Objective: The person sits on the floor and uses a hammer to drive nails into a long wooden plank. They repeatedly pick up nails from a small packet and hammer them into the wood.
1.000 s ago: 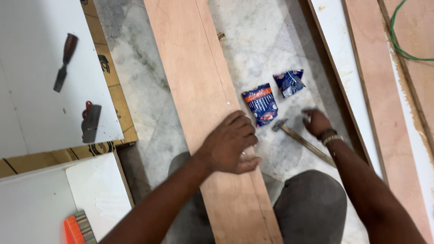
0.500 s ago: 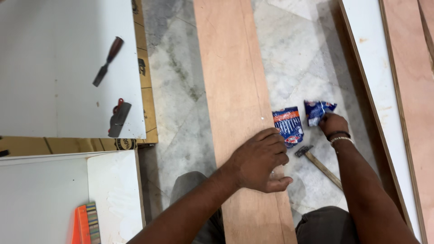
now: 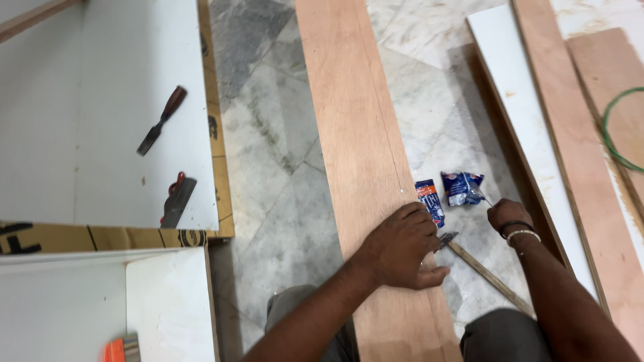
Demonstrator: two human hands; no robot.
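Head view: I am kneeling on the marble floor (image 3: 268, 201) and pressing my left hand (image 3: 402, 245) flat-ish on the long plank (image 3: 355, 134), fingers curled at its right edge, near me. My right hand (image 3: 506, 216) is resting on the floor just right of the plank, pinched together on a thin nail (image 3: 484, 198) that is poking out toward the packets. The two hands are apart, with the hammer (image 3: 479, 268) lying between them, its head just beside my left fingers, its handle running toward my right knee.

What could go wrong: the plank is narrow and long, so with only one hand bearing on it, it could be sliding sideways on the smooth marble. The nail is small and could be slipping from my pinch and rolling away. The hammer is lying loose close to my knee, so I could be knocking it.

Containers: two small blue packets (image 3: 446, 191) are lying on the floor, just right of the plank. The right one looks torn open; I cannot tell what is left inside either.

Far left, a chisel (image 3: 161, 121) and a scraper (image 3: 178, 200) are lying on a white board (image 3: 100, 100).
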